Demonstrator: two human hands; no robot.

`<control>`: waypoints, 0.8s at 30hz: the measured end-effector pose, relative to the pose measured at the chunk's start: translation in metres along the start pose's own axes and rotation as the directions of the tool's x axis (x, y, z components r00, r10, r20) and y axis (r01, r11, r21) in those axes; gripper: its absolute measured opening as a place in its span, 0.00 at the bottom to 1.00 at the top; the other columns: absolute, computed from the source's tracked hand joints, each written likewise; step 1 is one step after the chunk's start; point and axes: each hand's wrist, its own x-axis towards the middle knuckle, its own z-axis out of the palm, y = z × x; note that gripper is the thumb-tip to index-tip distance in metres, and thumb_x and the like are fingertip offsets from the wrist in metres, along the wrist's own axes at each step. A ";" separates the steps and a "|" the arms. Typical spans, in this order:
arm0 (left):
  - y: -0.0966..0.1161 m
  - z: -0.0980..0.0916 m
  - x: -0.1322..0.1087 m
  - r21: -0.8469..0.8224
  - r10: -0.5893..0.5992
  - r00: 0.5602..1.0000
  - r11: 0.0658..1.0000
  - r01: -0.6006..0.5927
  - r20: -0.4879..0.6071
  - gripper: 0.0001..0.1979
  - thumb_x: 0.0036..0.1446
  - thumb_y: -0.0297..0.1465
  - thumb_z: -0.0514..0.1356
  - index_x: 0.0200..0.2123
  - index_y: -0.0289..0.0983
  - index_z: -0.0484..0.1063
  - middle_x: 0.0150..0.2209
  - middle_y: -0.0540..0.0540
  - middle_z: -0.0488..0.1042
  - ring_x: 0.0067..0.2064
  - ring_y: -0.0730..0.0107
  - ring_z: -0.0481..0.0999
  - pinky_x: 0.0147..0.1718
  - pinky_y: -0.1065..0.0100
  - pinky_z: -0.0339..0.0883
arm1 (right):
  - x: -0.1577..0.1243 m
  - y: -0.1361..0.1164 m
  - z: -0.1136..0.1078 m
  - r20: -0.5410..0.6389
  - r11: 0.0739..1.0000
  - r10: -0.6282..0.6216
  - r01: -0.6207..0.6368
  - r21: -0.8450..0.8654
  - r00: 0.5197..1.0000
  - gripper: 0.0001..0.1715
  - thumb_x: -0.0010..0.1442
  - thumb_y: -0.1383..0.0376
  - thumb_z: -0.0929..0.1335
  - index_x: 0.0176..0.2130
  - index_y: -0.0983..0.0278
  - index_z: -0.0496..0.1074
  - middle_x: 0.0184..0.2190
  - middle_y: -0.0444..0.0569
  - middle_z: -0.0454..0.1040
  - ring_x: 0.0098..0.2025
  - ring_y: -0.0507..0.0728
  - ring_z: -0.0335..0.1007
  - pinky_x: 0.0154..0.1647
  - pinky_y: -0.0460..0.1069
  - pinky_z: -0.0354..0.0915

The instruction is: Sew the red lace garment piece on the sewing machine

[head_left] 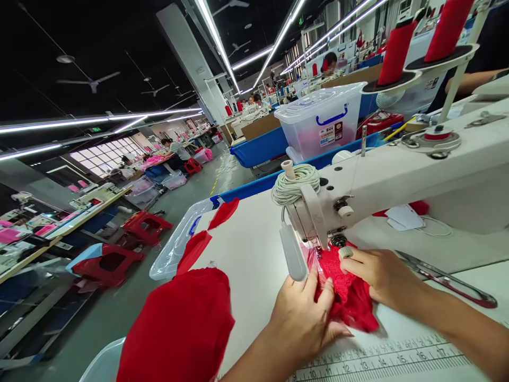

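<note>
Ruler strip: a printed measuring scale (pixel 382 361) ran along the near edge of the white surface (pixel 254 254).
Left hand: the left hand (pixel 304 318) lay palm down, fingers spread and pressing the near left edge of the red lace fabric (pixel 350 297); its grip was flat and released, not clenched.
Right hand: the right hand (pixel 382 276) rested on the right side of the same fabric, fingers curled lightly and pinching the lace just beside the needle area; its grip was loosely grasping the fabric.
Red lace fabric: it lay bunched on the surface between both hands, its far end under the presser foot (pixel 318 252).
Red pile: a heap of red cloth (pixel 178 329) sat to the left, at the surface's near corner.
Scissors: a pair of scissors (pixel 445 278) lay to the right, apart from the hands.
Sewing machine: a white sewing machine (pixel 397 180) stood over the fabric, with a coil of cord (pixel 296 183) on its head.
Thread: two red thread cones (pixel 397 45) stood on a stand behind it.
Beyond: a clear lidded storage box (pixel 322 122) sat farther back; other people worked at distant rows of tables.
</note>
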 end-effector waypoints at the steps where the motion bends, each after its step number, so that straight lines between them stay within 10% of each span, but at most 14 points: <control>1: 0.000 0.000 0.000 0.007 0.004 1.000 1.000 -0.004 -0.001 0.38 0.62 0.57 0.40 0.47 0.31 0.73 0.45 0.33 0.76 0.40 0.55 0.75 0.34 0.59 0.69 | 0.000 0.000 0.000 -0.001 1.000 0.002 -0.002 -0.003 1.000 0.19 0.37 0.82 0.58 0.26 0.61 0.62 0.25 0.43 0.66 0.24 0.53 0.59 0.23 0.49 0.46; 24: -0.002 0.004 -0.002 0.025 -0.013 0.999 1.000 0.012 0.046 0.43 0.58 0.60 0.37 0.51 0.32 0.71 0.50 0.31 0.73 0.36 0.58 0.73 0.37 0.57 0.69 | -0.004 0.006 0.009 0.044 0.994 0.033 -0.028 -0.101 0.998 0.21 0.40 0.84 0.58 0.27 0.61 0.63 0.26 0.43 0.66 0.23 0.54 0.59 0.23 0.49 0.44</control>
